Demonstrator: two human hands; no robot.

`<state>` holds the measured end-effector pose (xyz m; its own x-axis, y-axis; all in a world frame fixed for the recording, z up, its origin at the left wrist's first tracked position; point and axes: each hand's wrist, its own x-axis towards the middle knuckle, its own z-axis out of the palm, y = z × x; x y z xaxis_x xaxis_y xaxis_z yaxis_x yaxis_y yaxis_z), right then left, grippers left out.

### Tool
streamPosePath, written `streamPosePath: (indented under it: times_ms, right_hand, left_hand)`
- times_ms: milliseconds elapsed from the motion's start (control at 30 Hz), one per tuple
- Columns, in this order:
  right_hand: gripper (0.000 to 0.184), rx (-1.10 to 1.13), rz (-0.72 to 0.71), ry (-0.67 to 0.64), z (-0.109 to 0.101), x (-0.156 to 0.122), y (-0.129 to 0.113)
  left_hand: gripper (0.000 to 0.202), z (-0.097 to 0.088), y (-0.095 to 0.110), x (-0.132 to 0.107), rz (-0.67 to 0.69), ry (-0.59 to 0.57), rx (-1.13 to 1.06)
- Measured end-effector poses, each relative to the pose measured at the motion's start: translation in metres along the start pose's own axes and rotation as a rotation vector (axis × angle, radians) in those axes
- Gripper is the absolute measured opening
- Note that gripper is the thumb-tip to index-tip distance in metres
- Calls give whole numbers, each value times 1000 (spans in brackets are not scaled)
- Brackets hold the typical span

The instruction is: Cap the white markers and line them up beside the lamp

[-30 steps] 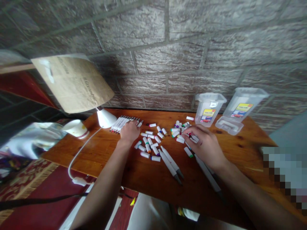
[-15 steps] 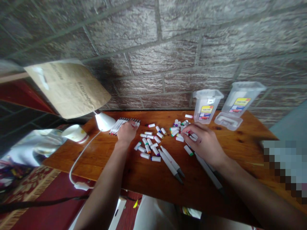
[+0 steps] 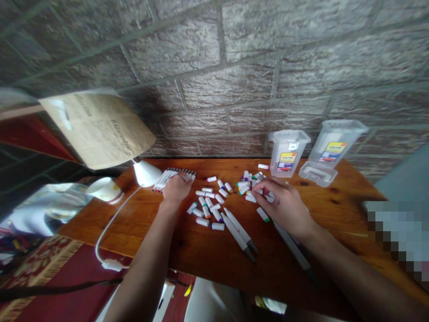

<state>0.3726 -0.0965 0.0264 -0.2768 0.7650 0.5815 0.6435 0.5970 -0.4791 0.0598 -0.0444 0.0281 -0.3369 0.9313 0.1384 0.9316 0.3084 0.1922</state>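
Note:
My left hand (image 3: 177,187) rests over a row of white markers (image 3: 161,180) lying side by side, dark at their far ends. Its fingers are curled, and what lies under them is hidden. At the pile of white marker caps (image 3: 246,176) with coloured rims, my right hand (image 3: 281,199) is closed in a pinch on a cap, largely covered by the fingers. More loose caps (image 3: 208,201) are scattered between the hands. Two uncapped markers (image 3: 236,235) with grey ends lie in front of them. Another marker (image 3: 295,250) lies partly beneath my right forearm.
Two clear plastic containers (image 3: 284,165) (image 3: 330,150) stand at the back right, with a clear lid (image 3: 318,174) before them. On the left are a lamp (image 3: 145,173) with a paper shade, its white cord, and a paper cup (image 3: 105,190). A brick-patterned wall backs the wooden table (image 3: 201,250).
The view has shifted slightly, so the table sits a little lower in the picture. Both hands stay at about the same places, with the right fingers still at the cap pile.

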Motion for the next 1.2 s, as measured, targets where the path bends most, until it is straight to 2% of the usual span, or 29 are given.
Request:
streamPosePath:
  times_ms: [200,533,600,733,833,1033,1200]
  right_hand:
    - [10,52,-28,-80,0,-1,-5]
    - [8,81,-47,-111,2,-3,-6]
    - [7,84,-110,-176,3,-5,-10]
    - [10,96,-260,-386,9,-9,-26]
    - [11,108,-301,-492,16,-13,-37]
    - [15,141,-259,-493,21,-17,-35]
    - [10,105,-195,-483,18,-15,-27]
  left_hand:
    - [40,2,-4,3,-3,-6,-21]
    - [36,7,-7,7,3,19,-33]
    - [36,7,-7,7,9,16,-28]
    - [36,6,-6,6,10,3,-24]
    - [38,6,-5,6,3,16,-22]
    - [38,8,-6,7,-3,19,-18]
    - [38,7,-6,7,-17,21,-23]
